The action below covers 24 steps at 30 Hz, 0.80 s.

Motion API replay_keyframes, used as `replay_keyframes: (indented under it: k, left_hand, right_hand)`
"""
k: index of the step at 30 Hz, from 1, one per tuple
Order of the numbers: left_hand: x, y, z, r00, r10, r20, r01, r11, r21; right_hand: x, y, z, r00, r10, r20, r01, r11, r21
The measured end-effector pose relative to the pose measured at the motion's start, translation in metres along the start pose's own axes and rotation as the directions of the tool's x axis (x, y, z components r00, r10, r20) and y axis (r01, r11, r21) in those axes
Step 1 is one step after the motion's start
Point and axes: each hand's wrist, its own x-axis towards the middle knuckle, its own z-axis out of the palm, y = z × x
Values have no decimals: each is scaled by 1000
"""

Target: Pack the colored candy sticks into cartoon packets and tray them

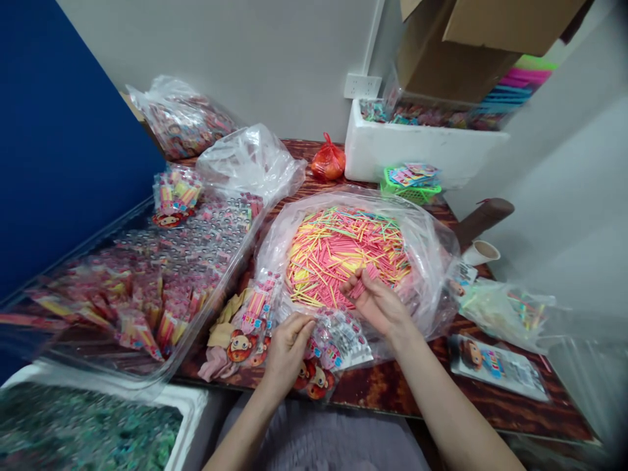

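My right hand (pixel 377 302) is closed around a small bunch of pink sticks (pixel 364 285), just above the near side of a large clear plastic bag (pixel 432 261). That wide-mouthed bag is full of loose thin sticks (pixel 343 252), mostly pink and yellow with some green. Lower and to the left, my left hand (pixel 290 341) has its thumb and fingers pinched at a printed plastic packet (pixel 338 343); the exact hold is partly hidden. More printed packets (pixel 255 320) with a cartoon figure lie left of that hand.
A clear tray (pixel 230 268) of filled packets stands on the left. Behind are a white foam box (pixel 417 147), a green basket (pixel 412 190) and a red bag (pixel 328 160). On the right are a paper cup (pixel 481 252) and a flat packet (pixel 500 367). Yellowish cloth-like pieces (pixel 224 327) lie near the tray.
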Motion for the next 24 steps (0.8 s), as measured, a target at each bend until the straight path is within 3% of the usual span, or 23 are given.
replay_keyframes:
  k: [4,8,17,22,24]
  left_hand:
    - [1,0,2,1000,0,18,1,999,-33]
    - [2,-1,2,1000,-2,11,2,997,-72]
    - [0,0,-2,998,14,-68,-25,988,-156]
    - [1,-2,-3,992,-58,-108,29,966,-258]
    - [2,-2,-4,988,-87,-129,47,958,-283]
  right_hand:
    - [-8,5,31,996,-45,75,43,999,24]
    - [-17,17,55,992,-49,119,57,996,-67]
    - [-38,33,54,986,96,138,-36,923,-383]
    - [-42,30,61,997,-55,58,76,877,-475]
    - [-42,32,61,985,-161,62,167,802,-573]
